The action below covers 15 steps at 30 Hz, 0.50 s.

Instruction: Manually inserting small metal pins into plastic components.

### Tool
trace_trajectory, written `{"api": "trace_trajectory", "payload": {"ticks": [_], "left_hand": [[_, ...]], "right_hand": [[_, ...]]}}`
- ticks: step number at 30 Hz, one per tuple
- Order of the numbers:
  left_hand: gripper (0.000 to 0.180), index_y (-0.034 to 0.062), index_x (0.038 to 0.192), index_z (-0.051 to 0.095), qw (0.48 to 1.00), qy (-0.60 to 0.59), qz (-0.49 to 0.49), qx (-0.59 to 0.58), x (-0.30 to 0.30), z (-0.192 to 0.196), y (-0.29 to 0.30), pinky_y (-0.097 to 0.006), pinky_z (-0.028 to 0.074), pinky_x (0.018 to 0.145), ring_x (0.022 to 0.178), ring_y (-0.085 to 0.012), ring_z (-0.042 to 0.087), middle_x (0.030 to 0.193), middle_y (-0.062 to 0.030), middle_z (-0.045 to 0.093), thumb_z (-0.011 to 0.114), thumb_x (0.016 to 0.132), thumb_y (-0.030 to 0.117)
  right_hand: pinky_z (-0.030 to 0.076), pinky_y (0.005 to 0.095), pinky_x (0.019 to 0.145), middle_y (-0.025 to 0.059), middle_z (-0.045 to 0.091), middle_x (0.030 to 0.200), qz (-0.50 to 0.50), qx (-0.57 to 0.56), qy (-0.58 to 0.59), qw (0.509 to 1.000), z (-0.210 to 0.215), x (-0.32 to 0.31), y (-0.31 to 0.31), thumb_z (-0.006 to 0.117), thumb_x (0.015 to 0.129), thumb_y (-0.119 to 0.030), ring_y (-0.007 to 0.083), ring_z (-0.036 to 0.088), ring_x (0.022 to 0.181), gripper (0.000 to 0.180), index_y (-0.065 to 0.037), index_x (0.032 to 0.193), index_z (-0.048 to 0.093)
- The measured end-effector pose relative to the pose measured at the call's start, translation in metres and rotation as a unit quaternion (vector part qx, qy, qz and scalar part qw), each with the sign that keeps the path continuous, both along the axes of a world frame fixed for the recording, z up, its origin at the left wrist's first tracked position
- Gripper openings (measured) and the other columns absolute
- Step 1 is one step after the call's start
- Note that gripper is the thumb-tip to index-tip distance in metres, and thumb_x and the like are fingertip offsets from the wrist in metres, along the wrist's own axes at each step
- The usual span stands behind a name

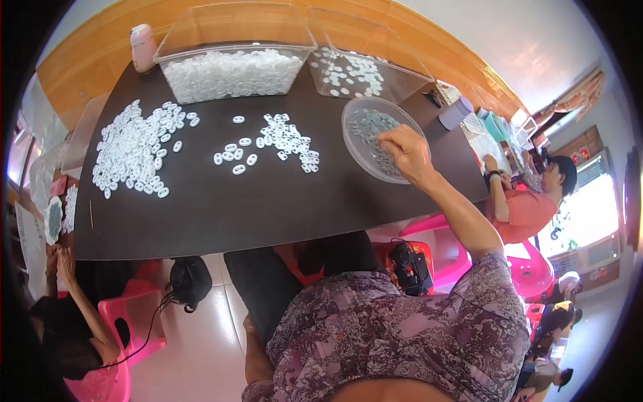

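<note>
A single head-worn fisheye view looked steeply down from above the person's own patterned shoulder at the lower centre of the frame. It faced forward across the dark desk (268, 208), which filled the upper middle and lay fairly near. The right hand (406, 153) reached out at centre right. Straight edges bowed toward the black rim, and the room's far side curled up at the right edge

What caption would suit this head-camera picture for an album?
A person's right hand reaches into a clear round dish of grey pieces, white plastic rings spread across the dark table.
</note>
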State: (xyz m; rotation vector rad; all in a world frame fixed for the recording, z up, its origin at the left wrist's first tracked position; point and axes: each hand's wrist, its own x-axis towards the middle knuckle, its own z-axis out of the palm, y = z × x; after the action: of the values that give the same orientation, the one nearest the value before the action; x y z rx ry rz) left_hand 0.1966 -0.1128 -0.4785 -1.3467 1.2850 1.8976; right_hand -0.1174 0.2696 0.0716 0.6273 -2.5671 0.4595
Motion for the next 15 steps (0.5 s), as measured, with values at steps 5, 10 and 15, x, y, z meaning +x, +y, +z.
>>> {"api": "trace_trajectory", "payload": {"ticks": [5, 10, 15], "left_hand": [[0.030, -0.0037, 0.101, 0.062, 1.000, 0.014, -0.016, 0.013, -0.020, 0.002, -0.004, -0.038, 0.050, 0.065, 0.077, -0.0268, 0.063, 0.090, -0.0138, 0.065, 0.049, 0.086, 0.019], [0.029, -0.0033, 0.100, 0.062, 0.999, 0.025, -0.013, 0.016, -0.012, 0.009, -0.004, -0.038, 0.050, 0.062, 0.075, -0.0266, 0.063, 0.088, -0.0139, 0.064, 0.049, 0.086, 0.018], [0.027, -0.0030, 0.099, 0.062, 0.999, 0.042, -0.016, 0.007, -0.029, 0.029, -0.009, -0.038, 0.050, 0.059, 0.073, -0.0265, 0.063, 0.087, -0.0140, 0.064, 0.048, 0.086, 0.017]], "right_hand": [[0.046, 0.0306, 0.070, 0.0116, 0.064, 0.080, -0.084, -0.102, -0.107, 0.985, -0.016, -0.007, 0.019, 0.064, 0.076, -0.005, 0.0217, 0.060, 0.077, 0.015, 0.000, 0.090, 0.067], [0.046, 0.0316, 0.072, 0.0131, 0.064, 0.082, -0.112, -0.073, -0.118, 0.984, -0.024, -0.015, 0.019, 0.064, 0.074, -0.006, 0.0222, 0.061, 0.079, 0.017, -0.001, 0.090, 0.067], [0.046, 0.0351, 0.073, 0.0137, 0.064, 0.082, -0.115, -0.029, -0.063, 0.991, -0.032, -0.033, 0.020, 0.064, 0.072, -0.007, 0.0272, 0.060, 0.078, 0.017, -0.003, 0.088, 0.068]]}}
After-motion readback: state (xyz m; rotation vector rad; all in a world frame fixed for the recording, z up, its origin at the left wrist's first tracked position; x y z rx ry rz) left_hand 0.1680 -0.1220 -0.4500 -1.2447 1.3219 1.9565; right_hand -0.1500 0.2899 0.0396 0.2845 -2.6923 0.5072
